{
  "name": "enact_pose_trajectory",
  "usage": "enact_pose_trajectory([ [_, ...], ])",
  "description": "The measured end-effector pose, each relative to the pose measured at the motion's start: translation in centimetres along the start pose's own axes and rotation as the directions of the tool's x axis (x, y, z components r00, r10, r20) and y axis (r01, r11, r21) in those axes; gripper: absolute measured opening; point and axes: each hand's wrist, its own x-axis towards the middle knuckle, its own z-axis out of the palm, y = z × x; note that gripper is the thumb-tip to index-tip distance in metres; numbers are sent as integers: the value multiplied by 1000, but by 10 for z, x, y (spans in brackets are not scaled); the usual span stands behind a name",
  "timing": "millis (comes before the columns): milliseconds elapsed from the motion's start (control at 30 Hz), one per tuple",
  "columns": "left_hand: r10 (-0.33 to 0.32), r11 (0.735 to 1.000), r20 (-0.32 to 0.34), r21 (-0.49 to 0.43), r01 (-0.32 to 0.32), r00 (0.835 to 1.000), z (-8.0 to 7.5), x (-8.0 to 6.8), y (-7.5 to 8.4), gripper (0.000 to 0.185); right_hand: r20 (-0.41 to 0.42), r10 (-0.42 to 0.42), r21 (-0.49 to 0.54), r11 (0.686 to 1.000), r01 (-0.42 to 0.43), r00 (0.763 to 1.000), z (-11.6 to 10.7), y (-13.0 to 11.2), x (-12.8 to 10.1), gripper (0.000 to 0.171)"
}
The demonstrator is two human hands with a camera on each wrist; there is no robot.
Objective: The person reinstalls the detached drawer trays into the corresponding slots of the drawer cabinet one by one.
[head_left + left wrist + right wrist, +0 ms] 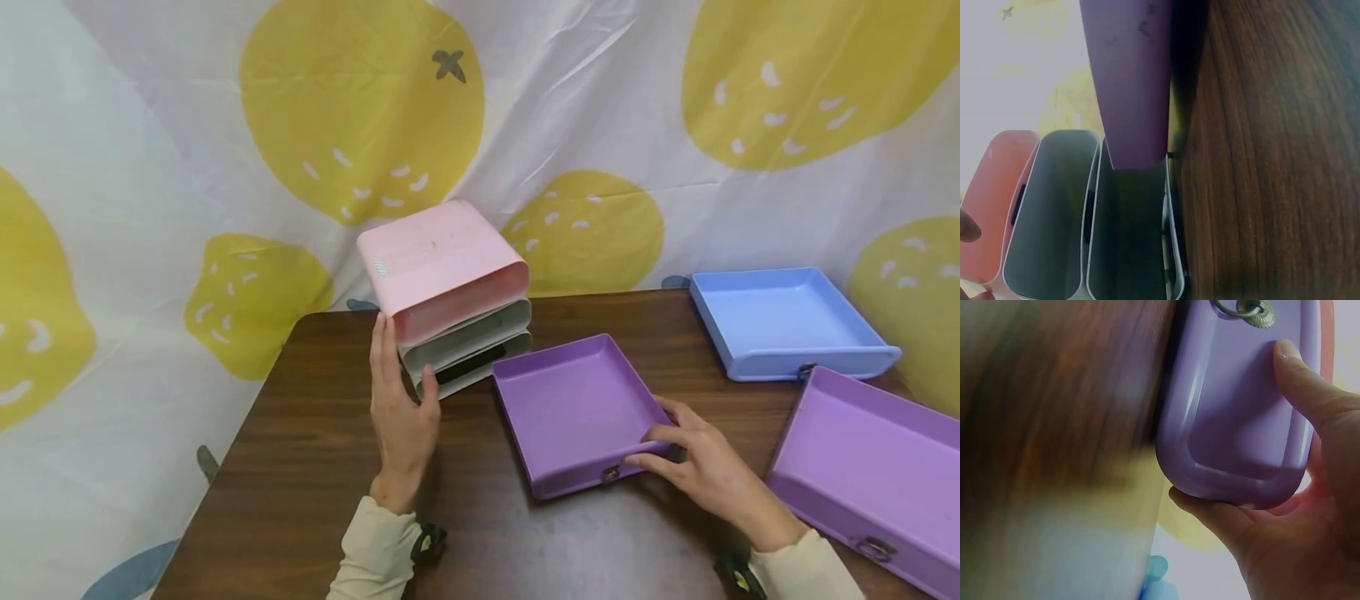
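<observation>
A small cabinet of stacked open-fronted shells, a pink one (450, 250) on top and grey ones (468, 335) below, stands tilted near the back of the table. My left hand (405, 425) rests its straight fingers against the cabinet's left front edge. My right hand (708, 467) grips a purple drawer (573, 408) at its front right corner, thumb on the front face beside a metal ring pull (1259, 311). In the left wrist view, one corner of this drawer (1132, 125) is by the opening of the lowest grey compartment (1129, 231). Whether it is inside cannot be told.
On the right, a blue drawer (810, 321) lies at the back of the brown wooden table (300, 492). A second purple drawer (885, 475) lies in front of it, to the right of my right hand. A fruit-patterned cloth (577, 92) hangs behind the table.
</observation>
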Motion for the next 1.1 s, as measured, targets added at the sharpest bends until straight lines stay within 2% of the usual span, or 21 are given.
enact_pose_trajectory([
  [367,2,1000,2,3,-2,1000,-3,-2,-2,82,47,-5,25,1000,3,999,6,-5,-3,23],
  [700,0,1000,18,4,0,1000,0,0,-1,83,36,-65,32,997,64,997,9,-11,-5,26],
  [933,-9,1000,21,11,9,1000,-1,0,1,84,57,-61,64,996,58,996,12,-14,-5,27],
  [1100,-13,1000,25,16,13,1000,-2,0,1,83,39,-87,50,995,85,995,17,-17,-3,28],
])
